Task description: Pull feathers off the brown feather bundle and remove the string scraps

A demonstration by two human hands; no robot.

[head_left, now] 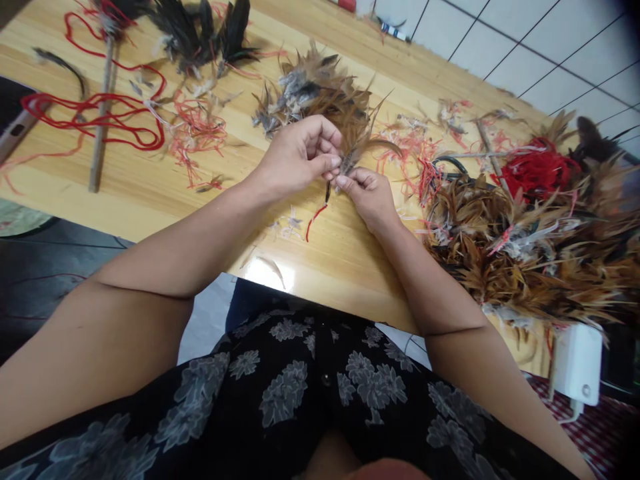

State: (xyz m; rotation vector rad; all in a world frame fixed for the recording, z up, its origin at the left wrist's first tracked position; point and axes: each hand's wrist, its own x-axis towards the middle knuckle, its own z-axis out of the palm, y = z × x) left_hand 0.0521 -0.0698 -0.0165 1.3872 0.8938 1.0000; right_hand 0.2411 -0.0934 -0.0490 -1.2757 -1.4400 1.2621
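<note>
**Small feather bunch (354, 150) in hand, work apparently midway**

The left hand (303, 157) and right hand (369, 195) pinch the bunch's base together, fingertips closed, just above the middle of the desk (350, 267). A red string (315, 221) dangles below. The bunch looks unfinished. The right pile (525, 260), its pale ends gathered, may be finished bunches; the far pile (320, 87), just beyond the left hand, may be what is left, though neither is certain.

Fingertips hide the base, so whether it is tied cannot be told. The stick (103, 120) at far left has its feathered top cut off; the right pile blurs at the edge.
</note>
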